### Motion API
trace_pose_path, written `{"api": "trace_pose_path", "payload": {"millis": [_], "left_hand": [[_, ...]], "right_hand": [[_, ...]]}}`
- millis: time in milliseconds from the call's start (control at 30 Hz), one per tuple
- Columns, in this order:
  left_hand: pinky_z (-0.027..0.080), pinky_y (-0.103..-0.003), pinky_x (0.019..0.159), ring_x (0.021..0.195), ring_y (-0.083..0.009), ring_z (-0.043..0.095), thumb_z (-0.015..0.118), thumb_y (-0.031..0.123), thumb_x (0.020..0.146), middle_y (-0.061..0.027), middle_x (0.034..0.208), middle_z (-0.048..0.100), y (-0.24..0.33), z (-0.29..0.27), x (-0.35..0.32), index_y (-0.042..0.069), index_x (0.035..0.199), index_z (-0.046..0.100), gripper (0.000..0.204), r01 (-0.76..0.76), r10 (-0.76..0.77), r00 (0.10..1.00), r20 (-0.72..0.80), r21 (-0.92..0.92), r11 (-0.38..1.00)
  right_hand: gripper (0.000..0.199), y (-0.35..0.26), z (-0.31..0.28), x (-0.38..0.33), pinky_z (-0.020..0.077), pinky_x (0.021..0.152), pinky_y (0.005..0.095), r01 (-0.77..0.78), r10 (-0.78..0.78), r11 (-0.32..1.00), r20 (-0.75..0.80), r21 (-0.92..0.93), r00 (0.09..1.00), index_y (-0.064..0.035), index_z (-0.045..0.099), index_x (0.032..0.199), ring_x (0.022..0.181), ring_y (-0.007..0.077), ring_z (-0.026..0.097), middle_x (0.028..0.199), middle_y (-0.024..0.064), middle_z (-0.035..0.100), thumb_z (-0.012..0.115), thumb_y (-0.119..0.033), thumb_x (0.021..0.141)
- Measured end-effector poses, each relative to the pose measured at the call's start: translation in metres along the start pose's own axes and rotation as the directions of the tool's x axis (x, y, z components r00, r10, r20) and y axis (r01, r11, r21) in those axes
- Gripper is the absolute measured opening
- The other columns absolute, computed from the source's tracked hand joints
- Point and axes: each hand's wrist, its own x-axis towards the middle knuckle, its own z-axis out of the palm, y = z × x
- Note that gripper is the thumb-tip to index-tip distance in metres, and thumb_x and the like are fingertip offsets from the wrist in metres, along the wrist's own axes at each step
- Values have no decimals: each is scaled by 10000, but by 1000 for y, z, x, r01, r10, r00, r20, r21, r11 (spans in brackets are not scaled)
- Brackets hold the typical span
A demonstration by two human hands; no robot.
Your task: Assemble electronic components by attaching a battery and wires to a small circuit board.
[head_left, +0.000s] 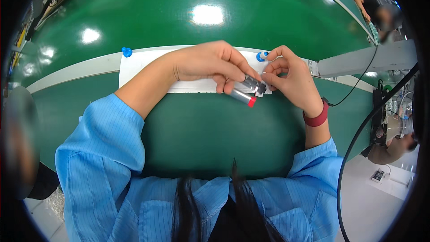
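The left hand [219,65] is clamping two slim cylinders by the near edge of a white sheet [148,66] — a dark-tipped tube [254,84] and a clear, red-ended tube [241,96], their back ends disappearing under the fingers. The right hand [289,78] is holding thumb and fingertips beside the dark tip; I can't tell whether they're pinching anything. A small white scrap [259,94] is showing there — too tiny to make out. The left forearm [150,83] is hiding part of the sheet.
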Motion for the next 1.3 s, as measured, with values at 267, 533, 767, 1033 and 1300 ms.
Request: {"api": "trace_pose_path", "payload": {"millis": [267,533,767,1033,1300], "left_hand": [[512,-217,538,583,-117,601,507,37,795,-200,1195,497,1,12,5,-46,976,596,218,47,-44,998,-42,64,997],[518,-214,582,627,-118,608,524,42,810,-155,953,615,-7,3,7,-55,1001,587,224,14,-21,992,-125,-59,998],[502,-270,809,874,-190,608,451,106,885,-183,983,595,-7,-2,11,-106,1059,509,280,-283,145,903,-405,-306,909],[476,-294,880,971,-248,585,406,105,904,-229,1044,556,-5,-4,10,-127,1089,478,305,-296,151,915,-374,-368,881],[470,-298,890,994,-265,574,416,124,908,-237,1052,548,-11,-10,10,-135,1115,453,334,-333,201,906,-372,-334,882]], "right_hand": [[214,6,-1,-1,451,544,216,57,-58,998,-24,-27,998,1,455,896,626,104,561,710,66,582,580,48,728],[208,-45,-34,-24,462,544,207,225,-112,851,-254,475,961,-47,472,862,639,101,569,721,39,559,633,-5,735],[115,-3,3,41,412,603,206,213,-19,621,-257,754,966,-68,510,823,700,100,553,775,50,597,603,-12,784],[149,9,19,40,413,680,206,305,-83,760,-380,574,921,-53,507,800,731,94,557,785,53,610,632,19,758],[155,9,27,40,438,639,197,350,-114,778,-432,521,895,-35,501,786,700,88,561,784,66,607,640,23,752]]}}
